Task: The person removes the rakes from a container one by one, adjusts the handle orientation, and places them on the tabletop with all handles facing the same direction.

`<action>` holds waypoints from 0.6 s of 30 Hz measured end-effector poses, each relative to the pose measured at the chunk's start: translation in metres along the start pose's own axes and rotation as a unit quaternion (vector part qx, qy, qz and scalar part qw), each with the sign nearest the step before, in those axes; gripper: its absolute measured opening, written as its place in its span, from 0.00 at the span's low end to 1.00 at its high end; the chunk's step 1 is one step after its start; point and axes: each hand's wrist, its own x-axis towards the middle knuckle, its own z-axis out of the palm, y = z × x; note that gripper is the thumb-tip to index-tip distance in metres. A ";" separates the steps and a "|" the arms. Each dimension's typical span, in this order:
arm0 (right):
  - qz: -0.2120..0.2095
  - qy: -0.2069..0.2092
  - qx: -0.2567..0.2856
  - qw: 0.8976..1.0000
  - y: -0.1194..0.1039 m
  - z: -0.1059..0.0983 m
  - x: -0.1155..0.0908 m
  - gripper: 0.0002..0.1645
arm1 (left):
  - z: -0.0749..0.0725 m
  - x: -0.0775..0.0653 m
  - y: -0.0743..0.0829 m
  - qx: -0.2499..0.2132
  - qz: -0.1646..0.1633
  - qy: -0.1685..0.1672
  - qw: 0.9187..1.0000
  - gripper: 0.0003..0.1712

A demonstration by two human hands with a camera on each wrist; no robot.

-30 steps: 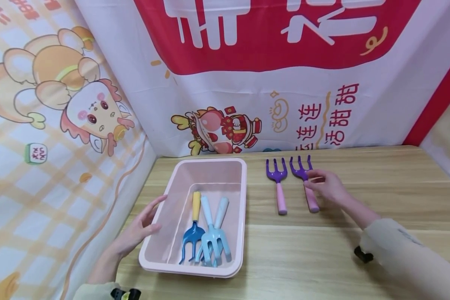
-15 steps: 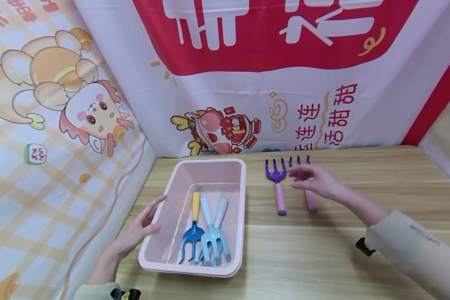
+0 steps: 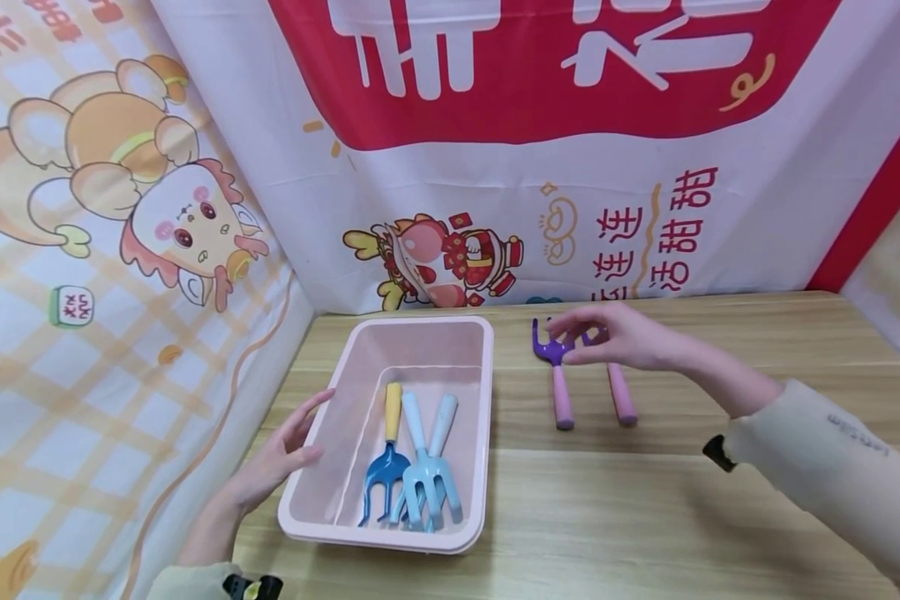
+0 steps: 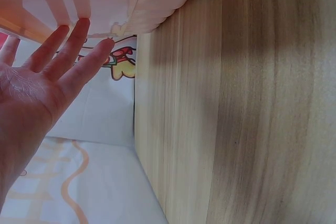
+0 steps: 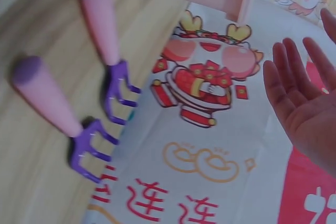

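- Rests the left hand (image 3: 270, 467) against the left side of a pink bin (image 3: 420, 343), with fingers loosely spread and fairly straight along the outer wall and thumb over the rim; appears to steady it rather than clamp.
- Should do well with light bracing there, pressing too gently to tip or slide the bin on the wooden table (image 3: 607, 525).
- Contains, at left on the bin floor, a dark blue fork (image 3: 387, 462) with yellow handle, laid with tines toward the wearer.
- Contains, to the right of that, two crossed forks in pale blue: an upper pale fork (image 3: 429, 475), partly over the dark blue tines, and a lower pale fork (image 3: 442, 423), with head mostly hidden.
- Features, on the table right of the bin, a left purple fork (image 3: 558, 379) with pink handle and tines toward the backdrop.
- Features just beside it, not touching, a matching right purple fork (image 3: 621, 396), with head covered from above.
- Holds nothing in the right hand (image 3: 622, 337), raised over the purple heads with thumb and fingertips apart.
- Calls, in judgement, for one pink handle at a time, pinched near the neck without nudging the neighbour.
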 end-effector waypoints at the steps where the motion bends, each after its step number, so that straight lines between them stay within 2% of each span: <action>1: -0.005 -0.008 0.001 1.000 -0.003 -0.002 0.003 0.23 | 0.000 0.000 0.000 0.000 0.000 0.000 1.000 0.39; 8: -0.027 -0.062 -0.002 0.998 -0.020 -0.006 0.026 0.25 | 0.000 -0.001 0.000 -0.002 0.002 -0.001 1.000 0.39; 18: -0.048 -0.099 0.000 0.994 -0.031 0.010 0.056 0.27 | 0.002 -0.001 0.000 0.002 0.002 0.000 1.000 0.40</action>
